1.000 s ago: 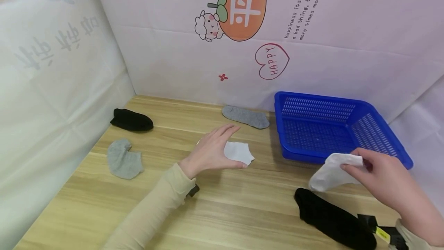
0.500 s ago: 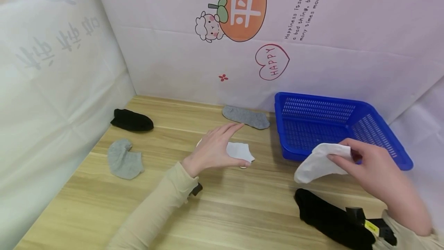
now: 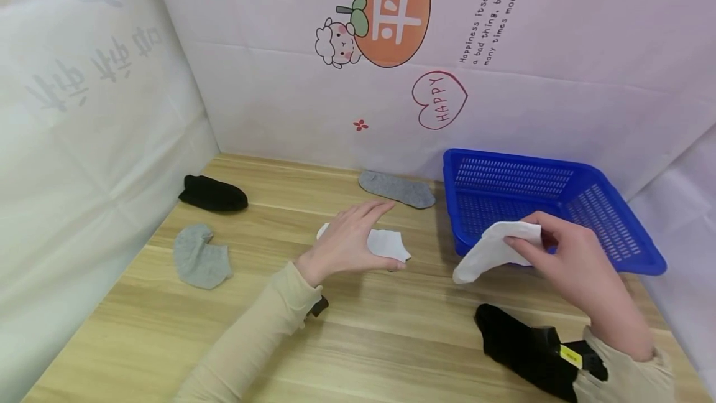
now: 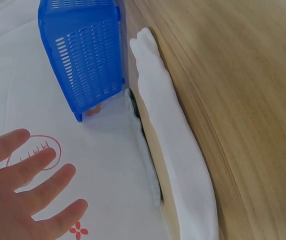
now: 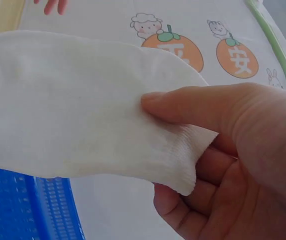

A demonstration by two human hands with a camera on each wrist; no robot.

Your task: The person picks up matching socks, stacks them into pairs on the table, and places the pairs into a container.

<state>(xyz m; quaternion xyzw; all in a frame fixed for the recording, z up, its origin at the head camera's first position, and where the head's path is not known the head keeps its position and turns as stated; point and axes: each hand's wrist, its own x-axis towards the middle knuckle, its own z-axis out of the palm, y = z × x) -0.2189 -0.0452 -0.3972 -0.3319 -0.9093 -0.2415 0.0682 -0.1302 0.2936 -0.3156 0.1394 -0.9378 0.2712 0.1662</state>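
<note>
My right hand (image 3: 576, 260) pinches a white ankle sock (image 3: 495, 247) near its cuff, thumb on the near side. In the right wrist view that sock (image 5: 83, 105) hangs flat, toe to the left, with the ribbed cuff between thumb and fingers. In the head view it overlaps the front left corner of the blue basket (image 3: 451, 204). A second white sock (image 3: 387, 243) lies on the table, partly hidden under my left hand (image 3: 347, 244). Spread fingers of the left hand (image 4: 28, 187) show in the left wrist view, apart from the sock (image 4: 175, 145).
A black sock (image 3: 506, 341) lies below the right hand, partly covered by the wrist camera. Toward the back wall is a grey sock (image 3: 396, 189). On the left are another black sock (image 3: 212, 194) and a light grey sock (image 3: 198, 257). White printed sheets border the table (image 3: 369, 334).
My right hand has carried the white sock leftward and slightly away from me, from over the black sock to before the basket's corner. The left hand has barely shifted.
</note>
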